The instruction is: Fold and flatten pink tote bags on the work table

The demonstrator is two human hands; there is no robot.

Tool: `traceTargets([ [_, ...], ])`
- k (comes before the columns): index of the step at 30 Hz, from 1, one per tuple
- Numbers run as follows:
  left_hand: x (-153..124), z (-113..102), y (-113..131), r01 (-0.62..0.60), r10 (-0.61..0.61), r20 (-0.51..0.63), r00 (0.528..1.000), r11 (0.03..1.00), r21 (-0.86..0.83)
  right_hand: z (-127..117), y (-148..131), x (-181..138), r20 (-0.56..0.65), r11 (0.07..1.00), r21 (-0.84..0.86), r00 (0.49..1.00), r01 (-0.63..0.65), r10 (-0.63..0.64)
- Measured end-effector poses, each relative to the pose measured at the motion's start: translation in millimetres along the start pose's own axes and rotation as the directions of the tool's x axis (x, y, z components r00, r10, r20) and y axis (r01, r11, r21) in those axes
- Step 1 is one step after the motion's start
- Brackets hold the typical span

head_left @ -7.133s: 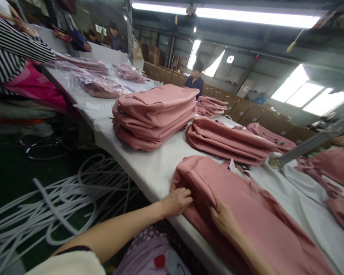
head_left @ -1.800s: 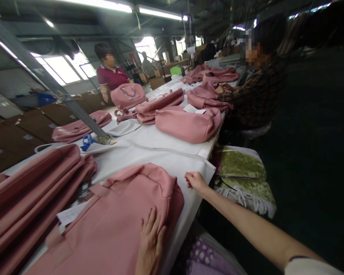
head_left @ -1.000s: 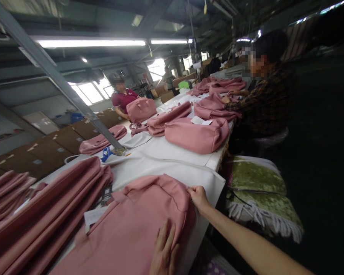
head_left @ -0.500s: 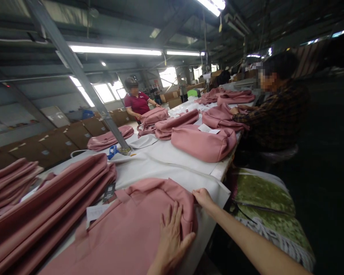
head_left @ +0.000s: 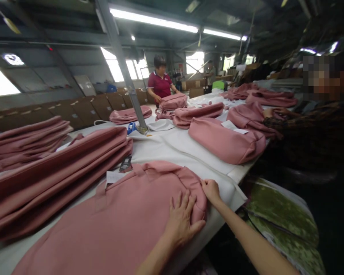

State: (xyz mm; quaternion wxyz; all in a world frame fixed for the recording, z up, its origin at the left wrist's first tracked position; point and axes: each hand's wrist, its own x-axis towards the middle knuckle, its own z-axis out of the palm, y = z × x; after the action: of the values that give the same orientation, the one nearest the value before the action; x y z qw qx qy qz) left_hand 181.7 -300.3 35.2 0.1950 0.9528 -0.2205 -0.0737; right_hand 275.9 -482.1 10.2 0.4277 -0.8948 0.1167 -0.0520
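A flat pink bag [head_left: 126,217] lies on the white table [head_left: 174,149] in front of me. My left hand [head_left: 182,221] rests on the bag near its right corner, palm down and fingers spread. At that same corner, my right hand [head_left: 211,190] has its fingers closed on the bag's edge. A white paper tag [head_left: 114,177] and a dark tag [head_left: 126,163] stick out at the bag's far side.
Stacks of flat pink bags [head_left: 54,168] fill the left. A stuffed pink bag [head_left: 226,143] lies further along the table. A metal post [head_left: 123,65] rises from the table. One person [head_left: 160,84] stands at the far end; another sits at right [head_left: 318,126]. Green cushion [head_left: 278,214] lower right.
The camera has swung left. My left hand has slid up to the bag's right corner and spread flat. My right hand keeps its hold on the corner edge.
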Motion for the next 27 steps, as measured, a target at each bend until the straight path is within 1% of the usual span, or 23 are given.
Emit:
traceTargets([
  [1,0.5,-0.5,0.1,0.003,-0.003,-0.002,1.0,1.0,-0.019,-8.0,-6.3,4.8,0.012,0.998,-0.044,0.999,0.039,-0.039],
  [3,1.0,-1.0,-0.4,-0.002,0.001,-0.007,1.0,0.998,-0.062,-28.7,-29.8,12.3,0.02,0.986,-0.1,0.991,0.137,-0.136],
  [4,1.0,-0.9,-0.6,-0.008,0.007,-0.009,1.0,0.997,-0.077,-39.3,-45.8,13.6,0.002,0.971,-0.112,0.977,0.213,-0.214],
  [5,1.0,-0.7,-0.8,-0.013,0.012,-0.009,1.0,0.996,-0.086,-48.4,-62.8,12.7,-0.031,0.938,-0.124,0.944,0.322,-0.328],
  [6,1.0,-0.6,-0.7,-0.016,0.015,-0.01,1.0,0.996,-0.089,-54.7,-79.1,9.9,-0.065,0.878,-0.144,0.881,0.457,-0.469],
  [7,0.8,-0.7,-0.3,-0.018,0.017,-0.012,1.0,0.996,-0.091,-57.1,-93.2,5.9,-0.076,0.783,-0.178,0.785,0.597,-0.615],
  [8,0.5,-1.1,0.3,-0.018,0.017,-0.017,1.0,0.995,-0.093,-55.3,-103.7,1.6,-0.04,0.662,-0.22,0.671,0.717,-0.74],
  [9,0.0,-1.9,1.0,-0.017,0.015,-0.023,1.0,0.995,-0.101,-49.4,-110.1,-2.0,0.059,0.541,-0.259,0.572,0.8,-0.818],
  [10,-0.5,-2.9,1.8,-0.017,0.014,-0.031,0.999,0.993,-0.114,-40.3,-112.6,-4.0,0.204,0.448,-0.283,0.51,0.848,-0.836],
  [11,-1.1,-4.0,2.5,-0.02,0.015,-0.034,0.999,0.991,-0.131,-29.1,-112.3,-3.8,0.361,0.401,-0.293,0.489,0.868,-0.794],
  [12,-1.9,-5.1,2.9,-0.022,0.017,-0.035,0.999,0.988,-0.15,-17.4,-110.9,-1.4,0.496,0.381,-0.297,0.482,0.876,-0.722],
  [13,-2.6,-5.7,3.0,-0.025,0.019,-0.036,0.999,0.985,-0.17,-6.8,-110.3,2.8,0.591,0.375,-0.3,0.479,0.877,-0.649],
  [14,-3.1,-5.8,2.7,-0.033,0.026,-0.035,0.999,0.981,-0.191,1.6,-112.3,8.0,0.642,0.372,-0.302,0.476,0.878,-0.601],
  [15,-3.4,-5.2,1.8,-0.044,0.037,-0.037,0.999,0.977,-0.209,7.0,-118.0,13.0,0.659,0.367,-0.306,0.473,0.879,-0.584],
  [17,-2.8,-2.0,-1.2,-0.062,0.05,-0.055,0.997,0.971,-0.23,10.1,-140.1,17.6,0.636,0.352,-0.324,0.478,0.878,-0.606],
  [19,-1.2,2.0,-4.3,-0.065,0.048,-0.074,0.996,0.97,-0.236,9.6,-166.9,12.6,0.533,0.342,-0.349,0.484,0.873,-0.694],
  [20,-0.5,3.4,-5.3,-0.058,0.04,-0.078,0.996,0.969,-0.239,10.9,-177.3,7.8,0.457,0.332,-0.352,0.47,0.875,-0.755],
  [21,-0.4,3.9,-5.6,-0.051,0.032,-0.079,0.996,0.968,-0.246,13.9,-183.4,2.9,0.395,0.317,-0.345,0.442,0.884,-0.805],
  [22,-0.8,3.3,-5.2,-0.05,0.031,-0.078,0.996,0.966,-0.253,18.6,-184.8,-1.0,0.379,0.301,-0.329,0.417,0.895,-0.826],
  [23,-2.0,1.5,-4.2,-0.055,0.035,-0.078,0.996,0.964,-0.261,24.7,-181.9,-3.2,0.414,0.292,-0.307,0.403,0.906,-0.816],
  [24,-3.7,-1.1,-2.8,-0.061,0.041,-0.079,0.996,0.961,-0.269,31.6,-176.1,-3.3,0.487,0.293,-0.283,0.399,0.914,-0.776],
  [26,-7.6,-7.9,-0.1,-0.08,0.055,-0.094,0.994,0.953,-0.293,45.1,-164.3,2.0,0.651,0.311,-0.248,0.396,0.917,-0.648],
  [27,-9.3,-11.1,0.8,-0.09,0.06,-0.104,0.993,0.948,-0.307,50.5,-162.0,5.7,0.69,0.322,-0.24,0.395,0.916,-0.607],
])
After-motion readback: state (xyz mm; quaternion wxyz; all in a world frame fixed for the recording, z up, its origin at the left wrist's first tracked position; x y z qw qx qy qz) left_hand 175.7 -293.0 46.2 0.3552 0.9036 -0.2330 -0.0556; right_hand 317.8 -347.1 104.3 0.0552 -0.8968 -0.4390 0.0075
